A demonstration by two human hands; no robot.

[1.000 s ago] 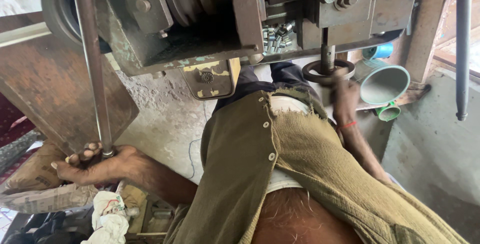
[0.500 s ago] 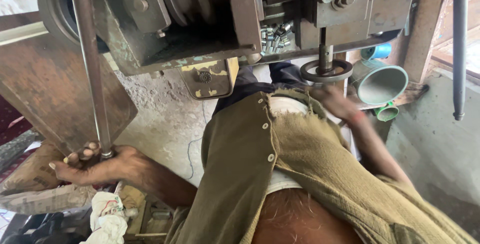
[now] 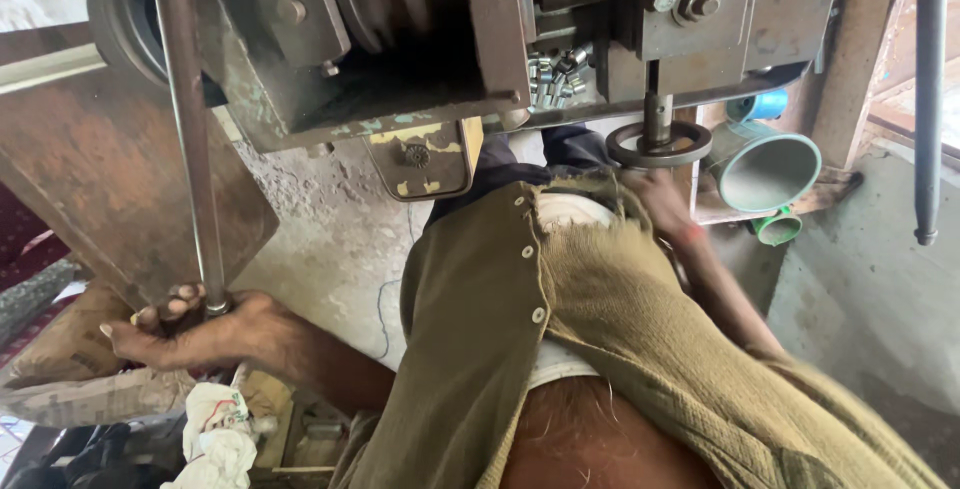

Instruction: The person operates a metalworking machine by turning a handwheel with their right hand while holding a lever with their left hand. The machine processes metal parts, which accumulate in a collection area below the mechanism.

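My left hand [image 3: 195,334] is clamped around the bottom of the long steel lever rod [image 3: 190,139], low down for leverage. It's worn and dull grey, running up past the machine [image 3: 400,39]. My right hand [image 3: 660,199] sits by the round die ring [image 3: 660,144]; can't tell its grip.

the long steel rod [image 3: 190,139] is a slim, round, grey bar with a dull, slightly rusty sheen. it stands nearly upright, leaning a little, and runs from the top edge of the view down past the front of the machine body to its lower end at the left, where the left hand [image 3: 205,334] is closed around it.

the small handwheel [image 3: 660,144] is a dark metal ring, lying flat on a short vertical spindle under the right part of the machine. the right hand [image 3: 665,204] is just below it, blurred; whether it touches the wheel cannot be told.
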